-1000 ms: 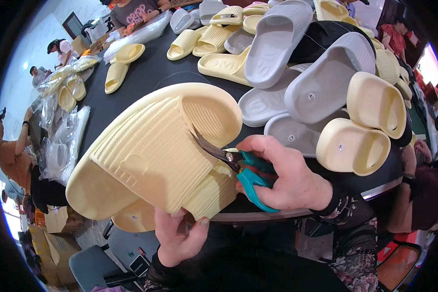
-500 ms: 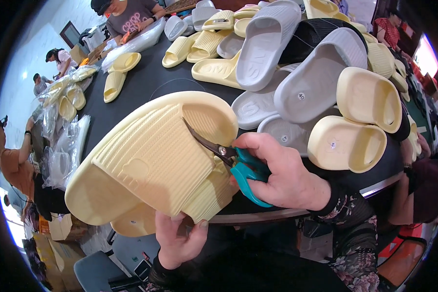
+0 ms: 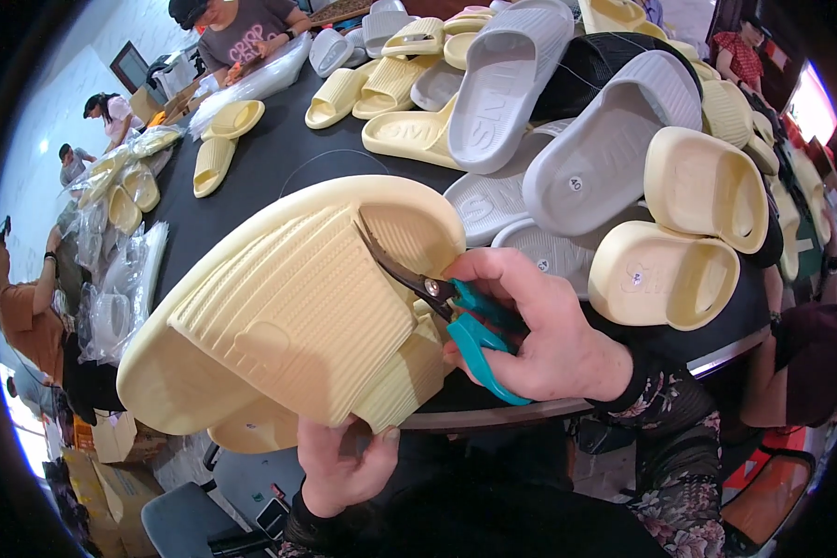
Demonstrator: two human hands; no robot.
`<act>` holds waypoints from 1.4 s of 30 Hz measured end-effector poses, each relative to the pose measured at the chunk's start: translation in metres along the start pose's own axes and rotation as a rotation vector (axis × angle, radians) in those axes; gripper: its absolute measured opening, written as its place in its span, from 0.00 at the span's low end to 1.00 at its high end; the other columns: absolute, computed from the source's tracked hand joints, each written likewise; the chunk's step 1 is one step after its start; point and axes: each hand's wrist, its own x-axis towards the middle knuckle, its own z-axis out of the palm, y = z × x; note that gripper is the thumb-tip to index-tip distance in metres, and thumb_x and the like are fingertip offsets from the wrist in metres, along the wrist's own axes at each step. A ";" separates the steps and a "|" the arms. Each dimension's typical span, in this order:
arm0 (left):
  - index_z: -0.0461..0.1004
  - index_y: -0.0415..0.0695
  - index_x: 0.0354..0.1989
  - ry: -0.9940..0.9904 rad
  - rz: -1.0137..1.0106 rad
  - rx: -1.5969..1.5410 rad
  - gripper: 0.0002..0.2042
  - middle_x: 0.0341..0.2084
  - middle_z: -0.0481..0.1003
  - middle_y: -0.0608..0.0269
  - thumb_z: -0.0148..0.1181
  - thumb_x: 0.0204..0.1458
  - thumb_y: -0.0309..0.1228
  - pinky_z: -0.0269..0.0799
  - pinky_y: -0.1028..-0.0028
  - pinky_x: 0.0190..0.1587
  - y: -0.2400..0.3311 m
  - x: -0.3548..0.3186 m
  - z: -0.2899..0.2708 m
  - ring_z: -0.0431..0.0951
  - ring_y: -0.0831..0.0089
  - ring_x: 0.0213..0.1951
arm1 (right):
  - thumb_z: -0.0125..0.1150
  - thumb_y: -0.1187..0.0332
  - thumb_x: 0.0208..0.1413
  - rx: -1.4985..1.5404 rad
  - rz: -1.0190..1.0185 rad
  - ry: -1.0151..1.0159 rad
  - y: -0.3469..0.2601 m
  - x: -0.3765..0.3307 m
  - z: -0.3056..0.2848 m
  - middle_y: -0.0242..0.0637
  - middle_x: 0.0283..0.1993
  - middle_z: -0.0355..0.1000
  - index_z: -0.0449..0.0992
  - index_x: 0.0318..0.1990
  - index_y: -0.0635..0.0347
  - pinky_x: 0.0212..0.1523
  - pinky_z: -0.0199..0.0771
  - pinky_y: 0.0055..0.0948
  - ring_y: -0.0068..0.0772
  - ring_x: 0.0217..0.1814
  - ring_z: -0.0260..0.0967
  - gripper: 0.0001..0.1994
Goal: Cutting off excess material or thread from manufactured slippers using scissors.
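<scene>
My left hand (image 3: 346, 465) is closed on a pair of pale yellow slide sandals, gripping them from below. The upper slide sandal (image 3: 288, 316) has a ribbed strap and faces me; its mate (image 3: 405, 377) shows partly underneath. Wrapped round the teal handles of a pair of scissors (image 3: 479, 339), my right hand (image 3: 553, 339) is closed too. The dark blades lie at the strap's right edge, tips by the sandal's opening. Whether the blades touch the strap, I cannot tell.
Grey slides (image 3: 511, 84) and yellow slides (image 3: 707, 186) are heaped on the dark table (image 3: 251, 186). Plastic-wrapped slides (image 3: 126, 186) lie at the left edge. Co-workers (image 3: 251, 37) are around the table. A grey-blue chair (image 3: 191, 516) stands below on the left.
The sandal pair has tilted slightly, its upper end shifting right and its lower end left. The scissors and my right hand have moved a little right and down.
</scene>
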 end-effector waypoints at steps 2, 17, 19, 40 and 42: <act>0.65 0.32 0.49 0.016 -0.042 -0.052 0.21 0.44 0.69 0.53 0.59 0.44 0.18 0.71 0.73 0.42 0.007 0.003 0.002 0.73 0.68 0.43 | 0.65 0.79 0.44 -0.004 -0.018 0.013 0.003 0.001 0.000 0.41 0.41 0.71 0.61 0.52 0.66 0.42 0.72 0.23 0.23 0.42 0.71 0.26; 0.67 0.33 0.48 0.065 -0.117 -0.110 0.19 0.46 0.65 0.54 0.59 0.45 0.19 0.70 0.79 0.38 0.002 -0.002 0.002 0.73 0.70 0.41 | 0.62 0.78 0.49 -0.011 -0.064 0.182 0.018 -0.001 0.004 0.36 0.39 0.70 0.60 0.53 0.63 0.37 0.69 0.19 0.16 0.34 0.67 0.24; 0.67 0.33 0.48 0.095 -0.145 -0.144 0.19 0.47 0.63 0.54 0.59 0.45 0.19 0.70 0.80 0.36 0.002 -0.002 0.000 0.73 0.71 0.41 | 0.63 0.78 0.48 0.049 0.076 0.148 0.009 0.002 0.000 0.36 0.39 0.68 0.60 0.52 0.62 0.38 0.68 0.19 0.16 0.34 0.65 0.23; 0.66 0.31 0.50 0.168 -0.236 -0.214 0.20 0.52 0.57 0.56 0.57 0.46 0.20 0.66 0.78 0.44 0.007 0.001 0.002 0.68 0.72 0.46 | 0.64 0.74 0.42 -0.491 -0.099 0.198 0.022 0.009 0.001 0.45 0.36 0.68 0.62 0.50 0.63 0.34 0.72 0.36 0.44 0.34 0.71 0.25; 0.71 0.32 0.43 0.220 -0.299 -0.257 0.16 0.49 0.59 0.54 0.59 0.44 0.21 0.65 0.76 0.44 0.011 0.003 0.005 0.68 0.68 0.44 | 0.64 0.73 0.40 -0.651 -0.184 0.184 0.020 0.009 -0.001 0.45 0.35 0.67 0.62 0.50 0.63 0.35 0.70 0.38 0.46 0.35 0.68 0.26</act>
